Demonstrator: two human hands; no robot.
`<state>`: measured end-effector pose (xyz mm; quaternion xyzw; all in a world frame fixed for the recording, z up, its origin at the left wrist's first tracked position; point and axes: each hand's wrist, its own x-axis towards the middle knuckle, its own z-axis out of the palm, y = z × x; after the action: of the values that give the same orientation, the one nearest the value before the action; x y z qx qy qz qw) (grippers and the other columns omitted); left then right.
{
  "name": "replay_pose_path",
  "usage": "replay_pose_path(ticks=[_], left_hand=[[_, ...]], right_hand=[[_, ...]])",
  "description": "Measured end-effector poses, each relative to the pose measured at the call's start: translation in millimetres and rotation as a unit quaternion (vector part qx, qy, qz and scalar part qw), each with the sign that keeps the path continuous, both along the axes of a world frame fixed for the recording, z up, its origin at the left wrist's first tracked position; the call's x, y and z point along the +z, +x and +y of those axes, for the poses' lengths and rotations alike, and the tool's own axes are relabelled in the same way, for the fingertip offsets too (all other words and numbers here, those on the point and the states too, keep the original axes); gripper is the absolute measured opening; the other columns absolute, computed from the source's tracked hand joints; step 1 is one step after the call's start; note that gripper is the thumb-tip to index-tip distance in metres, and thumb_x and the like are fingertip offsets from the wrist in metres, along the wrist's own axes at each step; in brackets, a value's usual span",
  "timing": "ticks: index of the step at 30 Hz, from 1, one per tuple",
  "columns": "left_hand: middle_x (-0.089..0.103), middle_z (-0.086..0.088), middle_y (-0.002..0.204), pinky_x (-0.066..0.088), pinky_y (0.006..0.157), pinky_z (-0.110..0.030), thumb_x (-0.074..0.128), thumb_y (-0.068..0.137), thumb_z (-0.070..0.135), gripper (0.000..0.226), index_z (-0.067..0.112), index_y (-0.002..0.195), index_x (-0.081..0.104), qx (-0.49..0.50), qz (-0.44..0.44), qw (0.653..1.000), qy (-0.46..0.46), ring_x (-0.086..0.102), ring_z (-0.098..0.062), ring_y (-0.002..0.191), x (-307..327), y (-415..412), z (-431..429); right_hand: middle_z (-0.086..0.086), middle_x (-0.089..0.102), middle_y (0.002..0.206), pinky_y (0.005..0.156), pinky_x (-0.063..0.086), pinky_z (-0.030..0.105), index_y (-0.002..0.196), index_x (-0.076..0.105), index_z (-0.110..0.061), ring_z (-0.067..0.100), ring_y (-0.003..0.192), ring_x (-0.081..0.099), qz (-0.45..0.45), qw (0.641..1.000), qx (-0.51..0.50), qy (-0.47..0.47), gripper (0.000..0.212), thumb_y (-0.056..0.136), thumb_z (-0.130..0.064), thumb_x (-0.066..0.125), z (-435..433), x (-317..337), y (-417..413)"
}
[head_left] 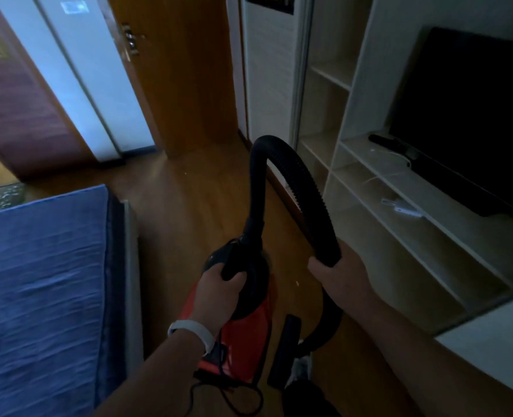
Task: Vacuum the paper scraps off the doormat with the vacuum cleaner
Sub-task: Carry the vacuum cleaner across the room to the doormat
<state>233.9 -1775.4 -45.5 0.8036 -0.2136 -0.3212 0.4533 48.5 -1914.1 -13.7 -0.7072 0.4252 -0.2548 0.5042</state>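
Vacuum cleaner [249, 320], red-bodied with a black top, hangs low in the middle of the room above the wooden floor [183, 212], between the blue-covered bed [41, 290] on the left and the pale shelving unit [399, 236] on the right; the bed is the biggest thing in sight, the shelving next, with a dark television [472, 115] standing on it and a brown door [183, 73] beyond; the black ribbed hose [297, 179] rises from the cleaner's front, arches over and comes back down (a fair loop of it); the left hand [219, 293] is wrapped tight round the black carry handle on top of the cleaner, a white wristband [193, 331] on that wrist; the right hand [344, 278] is closed round the hose where it comes down; a black cord [228, 392] trails below the cleaner; a small white scrap [297, 283] lies on the floor between the hands; no doormat that I can make out.
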Motion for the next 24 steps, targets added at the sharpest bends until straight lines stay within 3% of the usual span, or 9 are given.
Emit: replay_pose_path(ticks=[6, 9, 11, 13, 15, 17, 20, 24], left_hand=[[0.071, -0.022, 0.085, 0.052, 0.058, -0.038, 0.064, 0.09, 0.023, 0.02, 0.003, 0.094, 0.067, 0.059, -0.007, 0.998, 0.019, 0.068, -0.041, 0.077, -11, 50, -66], [0.072, -0.018, 0.083, 0.052, 0.057, -0.037, 0.065, 0.091, 0.021, 0.011, 0.01, 0.088, 0.066, 0.071, -0.017, 0.997, 0.039, 0.07, -0.033, 0.071, -1, 73, -104], [0.071, -0.016, 0.077, 0.046, 0.054, -0.031, 0.064, 0.092, 0.019, 0.01, 0.01, 0.087, 0.066, 0.079, -0.023, 0.996, 0.044, 0.066, -0.022, 0.061, 5, 89, -127], [0.07, -0.01, 0.074, 0.047, 0.051, -0.025, 0.063, 0.092, 0.018, 0.008, 0.017, 0.085, 0.065, 0.097, -0.032, 0.994, 0.038, 0.065, -0.013, 0.058, 12, 104, -148], [0.071, -0.011, 0.075, 0.047, 0.052, -0.025, 0.064, 0.092, 0.016, 0.01, 0.02, 0.083, 0.065, 0.111, -0.043, 0.992, 0.029, 0.065, -0.013, 0.059, 18, 120, -167], [0.069, -0.007, 0.071, 0.045, 0.05, -0.024, 0.064, 0.092, 0.015, 0.012, 0.019, 0.081, 0.065, 0.12, -0.049, 0.991, 0.018, 0.062, -0.013, 0.059, 24, 136, -181], [0.068, -0.004, 0.067, 0.043, 0.048, -0.023, 0.065, 0.091, 0.015, 0.011, 0.016, 0.08, 0.066, 0.134, -0.059, 0.989, 0.011, 0.06, -0.012, 0.057, 30, 162, -204], [0.066, 0.001, 0.065, 0.04, 0.045, -0.016, 0.066, 0.09, 0.016, 0.011, 0.016, 0.079, 0.064, 0.137, -0.08, 0.987, 0.019, 0.057, -0.001, 0.049, 29, 201, -234]], right_hand=[[-0.011, 0.054, 0.062, 0.051, 0.041, 0.019, 0.066, 0.051, -0.033, 0.002, 0.052, 0.05, -0.013, 0.999, 0.041, 0.03, 0.03, 0.083, -0.016, 0.07, -92, -24, 76], [-0.001, 0.057, 0.068, 0.055, 0.045, 0.025, 0.074, 0.059, -0.018, 0.007, 0.055, 0.054, -0.013, 0.997, 0.056, 0.045, 0.014, 0.081, -0.02, 0.072, -141, -25, 113], [0.004, 0.058, 0.069, 0.056, 0.046, 0.027, 0.079, 0.061, -0.008, 0.012, 0.058, 0.055, -0.016, 0.997, 0.066, 0.034, 0.016, 0.081, -0.02, 0.072, -171, -23, 135], [0.01, 0.059, 0.07, 0.055, 0.046, 0.026, 0.082, 0.061, 0.0, 0.015, 0.059, 0.056, -0.025, 0.996, 0.077, 0.027, 0.018, 0.081, -0.015, 0.071, -197, -19, 156], [0.013, 0.058, 0.072, 0.053, 0.045, 0.021, 0.084, 0.06, 0.005, 0.013, 0.06, 0.055, -0.032, 0.994, 0.099, 0.03, 0.017, 0.083, -0.008, 0.07, -218, -11, 175], [0.003, 0.058, 0.073, 0.051, 0.044, 0.014, 0.079, 0.06, -0.004, 0.005, 0.057, 0.054, -0.034, 0.991, 0.123, 0.042, 0.011, 0.084, -0.004, 0.07, -235, -5, 191], [-0.007, 0.055, 0.069, 0.051, 0.04, 0.011, 0.072, 0.054, -0.028, 0.0, 0.056, 0.052, -0.046, 0.989, 0.131, 0.041, 0.032, 0.085, -0.003, 0.07, -256, 3, 216], [-0.003, 0.054, 0.068, 0.048, 0.039, 0.011, 0.069, 0.051, -0.022, 0.006, 0.055, 0.051, -0.037, 0.99, 0.131, 0.041, 0.031, 0.084, -0.002, 0.069, -285, 3, 259]])
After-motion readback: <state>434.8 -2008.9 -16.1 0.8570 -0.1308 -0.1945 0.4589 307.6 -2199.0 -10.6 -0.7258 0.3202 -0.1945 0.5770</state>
